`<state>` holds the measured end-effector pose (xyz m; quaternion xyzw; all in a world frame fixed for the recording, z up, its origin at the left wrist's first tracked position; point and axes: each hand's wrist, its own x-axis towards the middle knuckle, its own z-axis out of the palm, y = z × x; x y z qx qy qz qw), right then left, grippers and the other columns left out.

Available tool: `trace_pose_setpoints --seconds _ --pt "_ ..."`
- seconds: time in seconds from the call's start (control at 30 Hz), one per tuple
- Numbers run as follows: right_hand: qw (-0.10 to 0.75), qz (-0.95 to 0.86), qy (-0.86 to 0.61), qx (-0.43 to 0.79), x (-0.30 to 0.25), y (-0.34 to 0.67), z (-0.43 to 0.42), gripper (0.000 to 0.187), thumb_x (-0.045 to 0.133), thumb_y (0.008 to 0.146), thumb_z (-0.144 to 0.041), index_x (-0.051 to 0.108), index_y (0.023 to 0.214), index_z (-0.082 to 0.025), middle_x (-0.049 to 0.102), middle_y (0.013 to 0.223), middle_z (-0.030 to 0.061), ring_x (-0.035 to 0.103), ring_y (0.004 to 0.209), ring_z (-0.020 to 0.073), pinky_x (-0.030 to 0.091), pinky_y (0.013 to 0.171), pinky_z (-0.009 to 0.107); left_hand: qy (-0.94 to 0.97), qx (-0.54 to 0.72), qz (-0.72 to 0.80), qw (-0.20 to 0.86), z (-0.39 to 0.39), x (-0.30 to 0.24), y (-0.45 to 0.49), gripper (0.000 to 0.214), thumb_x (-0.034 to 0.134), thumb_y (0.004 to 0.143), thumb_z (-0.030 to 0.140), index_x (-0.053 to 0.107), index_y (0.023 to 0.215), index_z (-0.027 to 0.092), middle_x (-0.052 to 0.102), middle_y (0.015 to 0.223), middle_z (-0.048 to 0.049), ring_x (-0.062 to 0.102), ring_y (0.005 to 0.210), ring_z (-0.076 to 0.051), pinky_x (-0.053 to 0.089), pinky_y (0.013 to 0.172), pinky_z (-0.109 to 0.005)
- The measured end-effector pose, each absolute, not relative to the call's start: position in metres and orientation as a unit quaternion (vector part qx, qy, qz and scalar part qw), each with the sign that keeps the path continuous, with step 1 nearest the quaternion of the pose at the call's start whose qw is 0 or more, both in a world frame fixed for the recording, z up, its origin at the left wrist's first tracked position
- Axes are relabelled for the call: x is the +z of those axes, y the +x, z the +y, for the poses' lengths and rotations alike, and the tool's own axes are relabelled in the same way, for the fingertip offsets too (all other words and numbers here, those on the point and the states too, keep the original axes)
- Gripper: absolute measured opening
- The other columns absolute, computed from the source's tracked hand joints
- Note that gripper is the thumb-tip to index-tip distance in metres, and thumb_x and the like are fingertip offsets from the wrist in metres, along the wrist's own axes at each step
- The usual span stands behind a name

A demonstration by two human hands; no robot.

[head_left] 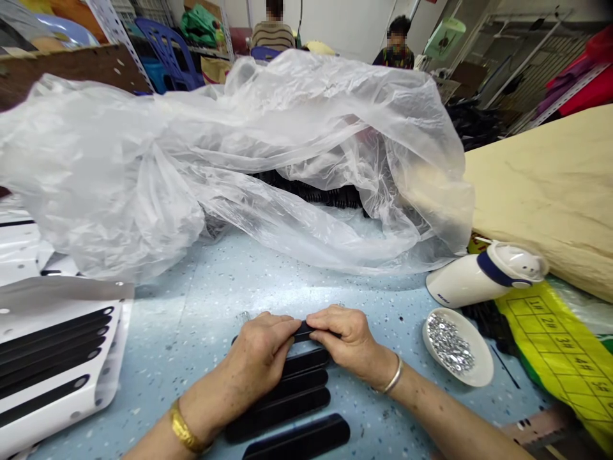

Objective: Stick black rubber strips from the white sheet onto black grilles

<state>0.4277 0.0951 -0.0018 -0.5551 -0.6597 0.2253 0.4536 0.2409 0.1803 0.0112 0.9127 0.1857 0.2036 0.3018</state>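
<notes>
My left hand (253, 361) and my right hand (348, 338) meet at the front middle of the blue speckled table (211, 255). Between both hands' thumbs and fingers is a narrow black strip (302, 332), pinched close to its middle. My fingers cover much of it. Several more black strips (292, 407) with rounded ends lie side by side beneath and nearer to me, partly hidden by my left hand and wrist. Some small clear or shiny bits (243, 316) show just beyond my left hand; I cannot make out what they are.
A white bowl (483, 374) of small silver metal pieces sits at the right, by a white bottle (460, 281) lying tilted. Crumpled clear plastic sheeting (119, 172) spreads across the back over black items. White sheets with black strips (52, 351) lie left. Two people sit far back.
</notes>
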Motion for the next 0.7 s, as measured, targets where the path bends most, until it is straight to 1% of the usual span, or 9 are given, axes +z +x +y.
trace_pose_setpoints --seconds 0.1,0.17,0.3,0.4,0.47,0.5,0.57,0.63,0.7 --pt "0.463 -0.657 -0.550 0.226 -0.003 0.428 0.096 0.019 0.064 0.082 -0.009 0.075 0.090 -0.022 0.076 0.088 0.0043 0.071 0.078 0.0181 0.056 0.074 0.029 0.915 0.200 0.177 0.302 0.181 0.011 0.241 0.026 0.042 0.094 0.013 0.062 0.108 0.021 0.072 0.088 -0.0042 0.065 0.075 -0.019 0.051 0.069 -0.033" --pt "0.473 -0.655 -0.544 0.225 -0.004 0.427 0.096 0.019 0.064 0.083 -0.010 0.076 0.090 -0.022 0.077 0.086 0.0039 0.071 0.077 0.0179 0.056 0.073 0.029 0.920 0.191 0.166 0.299 0.182 0.010 0.241 0.027 0.040 0.094 0.012 0.064 0.105 0.020 0.072 0.090 -0.0056 0.065 0.076 -0.019 0.051 0.070 -0.033" --pt "0.483 -0.651 -0.541 0.225 -0.006 0.426 0.096 0.019 0.064 0.083 -0.011 0.076 0.091 -0.023 0.077 0.085 0.0040 0.072 0.077 0.0180 0.056 0.074 0.030 0.927 0.191 0.155 0.283 0.182 0.007 0.241 0.029 0.038 0.093 0.010 0.066 0.096 0.019 0.071 0.085 -0.0071 0.066 0.074 -0.019 0.052 0.068 -0.033" --pt "0.486 -0.629 -0.554 0.248 -0.004 0.429 0.096 0.015 0.066 0.079 -0.011 0.076 0.080 -0.022 0.077 0.084 0.0045 0.071 0.077 0.0180 0.056 0.072 0.029 0.928 0.199 0.158 0.274 0.182 0.009 0.242 0.030 0.040 0.092 0.009 0.067 0.099 0.019 0.072 0.085 -0.0066 0.067 0.074 -0.018 0.052 0.068 -0.032" --pt "0.467 -0.604 -0.579 0.287 0.002 0.433 0.097 0.009 0.070 0.075 -0.012 0.074 0.072 -0.020 0.076 0.083 0.0046 0.071 0.074 0.0179 0.056 0.067 0.027 0.930 0.188 0.165 0.270 0.184 0.014 0.243 0.031 0.041 0.091 0.009 0.068 0.101 0.020 0.074 0.087 -0.0063 0.069 0.074 -0.018 0.053 0.067 -0.032" --pt "0.449 -0.595 -0.595 0.301 0.005 0.433 0.098 0.007 0.071 0.073 -0.013 0.074 0.073 -0.019 0.076 0.081 0.0045 0.071 0.072 0.0175 0.055 0.064 0.025 0.933 0.178 0.166 0.264 0.185 0.017 0.243 0.030 0.042 0.090 0.010 0.068 0.101 0.020 0.074 0.090 -0.0070 0.070 0.077 -0.020 0.053 0.068 -0.033" --pt "0.415 -0.588 -0.626 0.300 0.011 0.432 0.101 0.008 0.070 0.076 -0.015 0.074 0.082 -0.017 0.076 0.082 0.0051 0.070 0.070 0.0167 0.054 0.061 0.024 0.943 0.156 0.166 0.241 0.186 0.022 0.243 0.029 0.045 0.088 0.011 0.068 0.103 0.020 0.075 0.102 -0.0101 0.071 0.091 -0.025 0.054 0.075 -0.040" --pt "0.396 -0.594 -0.645 0.271 0.014 0.426 0.104 0.012 0.066 0.081 -0.016 0.074 0.091 -0.016 0.075 0.083 0.0059 0.069 0.072 0.0162 0.053 0.065 0.025 0.952 0.143 0.165 0.214 0.185 0.025 0.240 0.031 0.046 0.087 0.011 0.067 0.109 0.018 0.072 0.114 -0.0136 0.067 0.106 -0.030 0.053 0.083 -0.046" --pt "0.381 -0.605 -0.652 0.253 0.014 0.419 0.105 0.010 0.066 0.082 -0.017 0.075 0.084 -0.018 0.074 0.080 0.0047 0.067 0.074 0.0161 0.051 0.071 0.026 0.958 0.134 0.162 0.192 0.180 0.026 0.236 0.034 0.042 0.090 0.013 0.063 0.117 0.017 0.069 0.121 -0.0152 0.064 0.113 -0.032 0.051 0.085 -0.049"
